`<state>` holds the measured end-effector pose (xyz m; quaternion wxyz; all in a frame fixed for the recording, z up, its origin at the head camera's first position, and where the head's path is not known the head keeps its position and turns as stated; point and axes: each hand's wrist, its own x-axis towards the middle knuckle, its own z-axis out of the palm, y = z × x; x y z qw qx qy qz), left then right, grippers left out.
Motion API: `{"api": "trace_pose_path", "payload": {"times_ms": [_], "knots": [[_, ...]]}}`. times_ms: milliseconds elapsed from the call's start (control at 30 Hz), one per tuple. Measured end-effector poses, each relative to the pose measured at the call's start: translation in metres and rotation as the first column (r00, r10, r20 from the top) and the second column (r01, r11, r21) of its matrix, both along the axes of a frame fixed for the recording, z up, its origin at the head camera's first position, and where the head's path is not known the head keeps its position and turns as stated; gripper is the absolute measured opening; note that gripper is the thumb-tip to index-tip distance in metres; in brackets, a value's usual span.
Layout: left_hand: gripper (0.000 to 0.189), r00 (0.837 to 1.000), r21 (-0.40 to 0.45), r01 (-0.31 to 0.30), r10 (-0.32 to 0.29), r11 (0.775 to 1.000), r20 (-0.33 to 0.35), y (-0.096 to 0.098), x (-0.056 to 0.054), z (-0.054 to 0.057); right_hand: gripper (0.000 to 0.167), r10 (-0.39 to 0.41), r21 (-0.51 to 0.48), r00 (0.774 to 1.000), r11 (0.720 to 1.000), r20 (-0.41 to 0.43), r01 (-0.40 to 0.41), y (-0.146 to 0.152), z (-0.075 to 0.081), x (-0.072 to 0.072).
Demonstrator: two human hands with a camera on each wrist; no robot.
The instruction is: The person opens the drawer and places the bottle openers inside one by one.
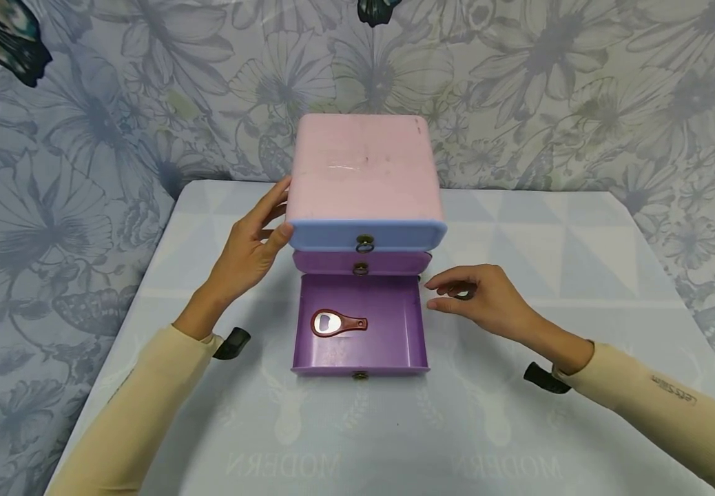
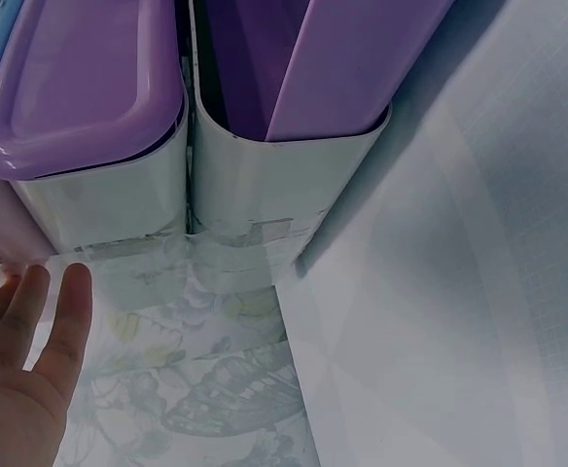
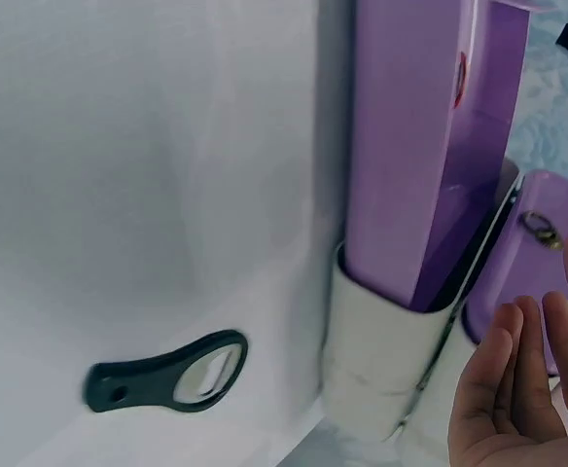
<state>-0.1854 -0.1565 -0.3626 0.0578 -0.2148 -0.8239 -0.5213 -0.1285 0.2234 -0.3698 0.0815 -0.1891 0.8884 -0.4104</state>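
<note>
A small chest of drawers stands on the table, with a pink top, a blue upper drawer and a purple middle drawer. Its purple bottom drawer is pulled out. Inside lies a bottle opener with a brown-red rim and handle. My left hand touches the chest's left side near the top with extended fingers. To the right of the drawer hovers my right hand, loosely bent and holding nothing. A dark green bottle opener lies on the table there, mostly hidden behind that hand in the head view.
The pale patterned table carries the chest near its back edge. Floral-patterned fabric or wallpaper rises behind and at both sides. Dark wrist-mounted devices sit at both cuffs.
</note>
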Motion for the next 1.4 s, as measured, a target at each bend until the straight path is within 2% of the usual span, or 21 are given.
{"api": "trace_pose_path", "payload": {"times_ms": [267,567,833,1067,1400], "knots": [[0.065,1.000,0.000,-0.004,0.004,1.000,0.002,0.000,0.001,-0.001,0.026,-0.053,0.065,0.998,0.996,-0.015,0.054,0.023,-0.017,-0.011],[0.066,1.000,0.010,0.008,-0.008,1.000,-0.005,0.001,-0.002,0.001,0.031,-0.131,0.158,0.991,0.980,0.036,0.124,0.051,-0.041,-0.029],[0.065,1.000,0.013,0.004,-0.004,1.000,0.009,0.002,0.000,0.001,0.032,-0.174,0.230,0.984,0.960,0.034,0.162,0.066,-0.059,-0.034],[0.063,1.000,0.018,0.000,-0.001,1.000,0.007,0.001,0.002,0.003,0.044,-0.215,0.252,0.975,0.948,0.056,0.195,0.068,-0.064,-0.033],[0.062,1.000,0.024,0.006,-0.006,1.000,0.011,0.002,0.002,0.001,0.042,-0.229,0.296,0.971,0.934,0.074,0.198,0.066,-0.066,-0.032]]}}
